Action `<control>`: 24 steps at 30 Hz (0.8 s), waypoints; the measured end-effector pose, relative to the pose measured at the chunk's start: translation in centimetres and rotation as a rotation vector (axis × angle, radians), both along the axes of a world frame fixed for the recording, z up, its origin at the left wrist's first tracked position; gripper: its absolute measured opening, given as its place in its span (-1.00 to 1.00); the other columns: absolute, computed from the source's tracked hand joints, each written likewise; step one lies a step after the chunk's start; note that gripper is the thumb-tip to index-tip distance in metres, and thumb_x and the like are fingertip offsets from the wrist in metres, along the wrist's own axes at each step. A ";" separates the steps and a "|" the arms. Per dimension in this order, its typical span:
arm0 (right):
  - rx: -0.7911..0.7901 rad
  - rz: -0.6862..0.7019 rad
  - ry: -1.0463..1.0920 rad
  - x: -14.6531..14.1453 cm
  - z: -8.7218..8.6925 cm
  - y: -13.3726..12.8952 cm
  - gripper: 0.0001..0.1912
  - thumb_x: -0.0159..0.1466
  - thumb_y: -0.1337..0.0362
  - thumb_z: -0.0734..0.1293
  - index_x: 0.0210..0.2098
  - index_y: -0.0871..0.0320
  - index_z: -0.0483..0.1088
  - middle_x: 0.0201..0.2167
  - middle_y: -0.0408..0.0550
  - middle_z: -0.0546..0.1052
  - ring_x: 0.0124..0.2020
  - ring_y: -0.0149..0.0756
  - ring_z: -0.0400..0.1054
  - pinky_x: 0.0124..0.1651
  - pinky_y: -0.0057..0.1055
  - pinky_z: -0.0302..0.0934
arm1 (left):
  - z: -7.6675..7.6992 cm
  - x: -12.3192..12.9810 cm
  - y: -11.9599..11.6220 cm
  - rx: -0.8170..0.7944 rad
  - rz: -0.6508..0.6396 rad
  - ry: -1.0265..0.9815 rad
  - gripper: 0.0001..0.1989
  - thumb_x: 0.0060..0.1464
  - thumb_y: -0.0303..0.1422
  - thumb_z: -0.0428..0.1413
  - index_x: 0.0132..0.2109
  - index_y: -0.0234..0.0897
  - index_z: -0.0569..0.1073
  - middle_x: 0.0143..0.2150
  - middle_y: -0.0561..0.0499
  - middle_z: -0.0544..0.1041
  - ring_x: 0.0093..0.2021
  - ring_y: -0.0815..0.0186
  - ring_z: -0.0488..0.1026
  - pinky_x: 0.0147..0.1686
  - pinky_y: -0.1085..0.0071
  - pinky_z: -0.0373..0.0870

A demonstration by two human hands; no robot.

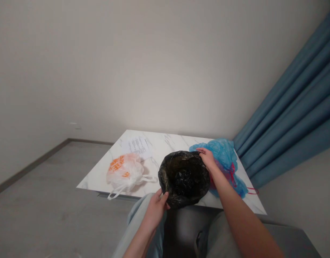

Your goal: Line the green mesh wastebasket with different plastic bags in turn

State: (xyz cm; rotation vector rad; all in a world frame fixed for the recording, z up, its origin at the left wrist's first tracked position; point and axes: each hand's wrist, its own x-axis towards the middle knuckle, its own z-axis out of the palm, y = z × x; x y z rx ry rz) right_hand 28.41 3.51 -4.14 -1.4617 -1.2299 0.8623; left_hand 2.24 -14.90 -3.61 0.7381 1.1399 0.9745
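Note:
A black plastic bag (183, 179) stands open on the white marble table (167, 145), its rim folded outward around a round, dark opening. Crumpled black plastic lies at the bottom of the inside. My left hand (155, 209) grips the near rim of the bag at the table's front edge. My right hand (207, 159) holds the far right rim, its fingers curled over the edge. Whether a rigid bin stands inside the bag is hidden.
A white plastic bag with orange print (123, 173) and a printed paper sheet (137, 147) lie left on the table. A crumpled blue plastic bag (224, 157) with red string (232, 175) lies right. A blue curtain (294, 104) hangs beyond the table's right corner.

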 end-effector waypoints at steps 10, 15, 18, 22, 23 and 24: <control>-0.054 -0.261 -0.605 -0.5 1.7 -2.0 -0.72 0.21 0.15 0.24 -0.40 0.17 0.53 -0.37 0.11 0.60 -0.28 -0.09 0.48 -0.15 -0.30 0.26 | -0.6 0.0 0.3 0.019 -0.005 -0.289 -0.10 0.07 -0.16 0.21 0.37 -0.36 -0.09 -0.38 -0.13 0.60 -0.41 0.19 0.57 -0.29 0.33 0.42; -0.182 -0.254 -0.643 -0.2 2.1 -2.1 -0.62 0.23 0.14 0.18 -0.56 0.16 0.49 -0.45 0.19 0.58 -0.35 -0.05 0.46 -0.23 -0.30 0.22 | -0.9 -0.3 0.1 0.016 0.038 -0.413 -0.17 0.10 -0.22 0.20 0.38 -0.29 -0.03 -0.31 -0.09 0.57 -0.38 0.26 0.54 -0.25 0.32 0.42; -0.202 -0.264 -0.568 0.2 2.0 -2.0 -0.64 0.22 0.18 0.18 -0.56 0.15 0.50 -0.41 0.20 0.60 -0.31 -0.05 0.46 -0.20 -0.31 0.22 | -0.9 -0.3 0.0 0.036 0.069 -0.451 -0.25 0.11 -0.25 0.21 0.36 -0.23 0.08 -0.09 -0.15 0.54 -0.20 0.25 0.52 -0.17 0.32 0.40; -0.181 -0.259 -0.435 0.5 2.0 -1.9 -0.68 0.17 0.18 0.18 -0.51 0.18 0.50 -0.39 0.12 0.60 -0.29 -0.09 0.44 -0.16 -0.34 0.24 | -0.9 0.0 0.1 0.104 0.073 -0.388 -0.24 0.05 -0.28 0.27 0.34 -0.16 0.16 0.18 -0.20 0.40 -0.02 0.20 0.46 -0.14 0.35 0.38; -0.160 -0.248 -0.414 0.6 2.0 -1.9 -0.70 0.15 0.21 0.18 -0.48 0.18 0.51 -0.35 0.10 0.61 -0.27 -0.11 0.44 -0.14 -0.34 0.24 | -0.7 0.1 0.1 0.129 0.072 -0.370 -0.22 0.03 -0.29 0.29 0.34 -0.15 0.15 0.22 -0.20 0.37 0.02 0.18 0.44 -0.12 0.35 0.38; -0.141 -0.233 -0.399 0.6 2.1 -1.9 -0.71 0.14 0.23 0.18 -0.45 0.18 0.51 -0.31 0.09 0.61 -0.26 -0.12 0.43 -0.12 -0.35 0.24 | -0.6 0.2 0.1 0.149 0.072 -0.354 -0.20 0.01 -0.29 0.30 0.34 -0.15 0.15 0.24 -0.20 0.36 0.07 0.15 0.42 -0.10 0.35 0.37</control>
